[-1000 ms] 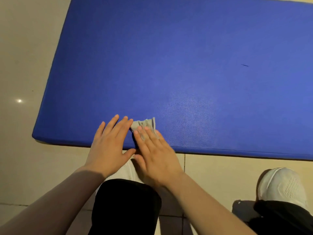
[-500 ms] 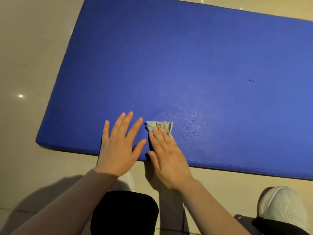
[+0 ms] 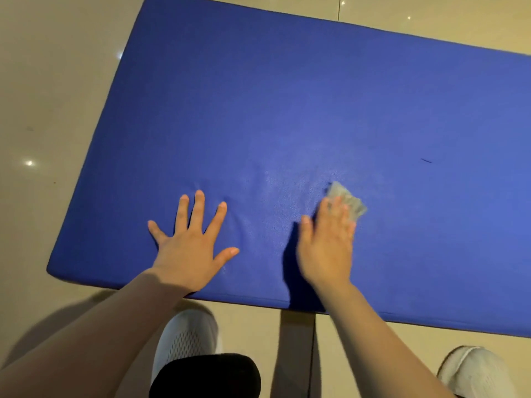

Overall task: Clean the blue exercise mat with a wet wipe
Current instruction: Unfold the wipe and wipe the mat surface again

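My right hand (image 3: 326, 245), fingers together, presses the wet wipe (image 3: 346, 201) flat at centre frame; left hand (image 3: 188, 248), fingers spread, braces the blue mat (image 3: 287, 110). The crumpled wipe may slip out.

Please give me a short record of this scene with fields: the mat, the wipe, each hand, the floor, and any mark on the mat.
mat: blue mat lying flat on the floor
wipe: crumpled grey wipe on the mat, under the right fingers
left hand: left hand flat on the mat, fingers spread
right hand: right hand pressing the wipe, blurred
floor: beige tiles
mark: small dark line right of the wipe
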### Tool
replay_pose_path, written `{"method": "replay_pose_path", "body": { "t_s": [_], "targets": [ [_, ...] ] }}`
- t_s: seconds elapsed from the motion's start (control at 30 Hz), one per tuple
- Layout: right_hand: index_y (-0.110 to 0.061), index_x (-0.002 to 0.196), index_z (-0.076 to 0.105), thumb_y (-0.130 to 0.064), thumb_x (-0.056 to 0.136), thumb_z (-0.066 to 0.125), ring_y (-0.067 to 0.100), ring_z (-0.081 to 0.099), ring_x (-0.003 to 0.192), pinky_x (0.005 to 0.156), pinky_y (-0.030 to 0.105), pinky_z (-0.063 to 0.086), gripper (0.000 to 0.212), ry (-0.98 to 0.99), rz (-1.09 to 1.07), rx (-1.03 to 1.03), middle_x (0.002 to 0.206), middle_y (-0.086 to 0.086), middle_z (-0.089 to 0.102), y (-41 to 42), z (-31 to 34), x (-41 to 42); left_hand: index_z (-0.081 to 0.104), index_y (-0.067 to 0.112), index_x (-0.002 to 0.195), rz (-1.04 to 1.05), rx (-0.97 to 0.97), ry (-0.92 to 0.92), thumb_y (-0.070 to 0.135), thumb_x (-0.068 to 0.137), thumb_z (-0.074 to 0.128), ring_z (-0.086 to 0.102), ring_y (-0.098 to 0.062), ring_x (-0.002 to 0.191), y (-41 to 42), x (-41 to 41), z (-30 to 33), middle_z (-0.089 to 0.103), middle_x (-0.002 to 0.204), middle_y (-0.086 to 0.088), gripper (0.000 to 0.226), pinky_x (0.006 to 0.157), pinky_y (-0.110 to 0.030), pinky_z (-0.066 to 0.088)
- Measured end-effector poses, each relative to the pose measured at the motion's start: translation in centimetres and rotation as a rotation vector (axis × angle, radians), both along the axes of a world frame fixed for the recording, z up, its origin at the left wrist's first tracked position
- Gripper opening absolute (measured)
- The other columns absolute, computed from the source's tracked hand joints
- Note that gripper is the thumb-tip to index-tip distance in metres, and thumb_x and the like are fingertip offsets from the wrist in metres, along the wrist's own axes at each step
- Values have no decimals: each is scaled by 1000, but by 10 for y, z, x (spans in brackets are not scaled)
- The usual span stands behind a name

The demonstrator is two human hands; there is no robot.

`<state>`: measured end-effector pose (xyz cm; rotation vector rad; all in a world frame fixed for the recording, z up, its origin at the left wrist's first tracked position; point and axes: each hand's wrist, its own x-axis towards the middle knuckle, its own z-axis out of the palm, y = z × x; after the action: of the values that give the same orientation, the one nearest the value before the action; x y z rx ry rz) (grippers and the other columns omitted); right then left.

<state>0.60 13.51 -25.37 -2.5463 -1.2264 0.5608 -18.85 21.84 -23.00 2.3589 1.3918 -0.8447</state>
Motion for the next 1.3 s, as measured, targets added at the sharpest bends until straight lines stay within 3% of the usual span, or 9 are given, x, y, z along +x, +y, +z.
{"method": "replay_pose_path", "body": {
  "t_s": [0.17,0.3,0.53,0.63,0.8,0.97,1.1,1.17,1.3],
  "targets": [
    [-9,148,39,-45,97,23,25,24,147,120,45,19,65,-38,635,58,157,7,31,5,-6,-38,-36,31,140,-6,-17,33,74,87,12,-28,-31,145,1,3,3,-37,154,-7,83,108,-71,14],
    [-18,156,17,-58,92,7,15,4,151,121,38,-2,76,-82,358,-55,164,-3,9,2,-8,34,-28,33,148,-17,-54,33,73,90,19,-27,-31,145,6,2,7,-35,156,-7,84,110,-70,10],
    [-7,154,18,-43,103,24,23,3,150,120,46,1,63,18,-233,-79,164,8,6,17,2,85,-28,34,147,15,-70,6,70,93,22,-30,-32,144,5,1,6,-37,154,-7,83,111,-68,7],
    [-7,153,23,-58,88,9,27,7,149,119,43,0,84,-50,73,-4,163,8,13,42,-3,27,-23,33,149,39,-46,-53,69,92,24,-28,-32,144,4,1,4,-34,156,-7,83,111,-68,4],
    [-20,156,14,-59,88,-2,14,-5,151,119,42,-14,81,-62,631,-34,164,-4,3,57,-2,-35,-15,39,151,93,-42,-96,68,91,38,-24,-29,146,4,2,5,-29,158,-4,85,114,-63,-1],
    [-23,157,10,-61,93,6,12,-4,150,119,41,-7,75,-209,268,-114,164,-7,-1,56,-12,84,-22,43,145,143,-25,-147,71,84,49,-21,-21,148,10,-3,10,-26,159,5,99,115,-61,-5],
    [-13,156,13,-52,102,22,18,-6,151,121,46,-2,67,-40,-207,-107,165,3,-1,58,-1,126,-50,45,119,167,-85,-68,77,69,62,-34,-20,142,32,3,13,-56,132,9,127,114,-63,-3],
    [-6,155,5,-53,101,26,24,-8,151,121,42,-6,75,-38,-183,-7,164,9,-2,66,-5,102,-54,42,117,134,-112,-52,75,61,71,-39,-19,139,47,15,15,-59,131,7,141,112,-64,-5],
    [-11,156,5,-64,93,15,16,-15,149,119,30,-14,83,31,353,123,163,0,-5,85,-8,25,-56,38,117,89,-90,-72,75,59,72,-43,-16,133,76,44,21,-57,132,6,146,110,-67,-9]
  ]
}}
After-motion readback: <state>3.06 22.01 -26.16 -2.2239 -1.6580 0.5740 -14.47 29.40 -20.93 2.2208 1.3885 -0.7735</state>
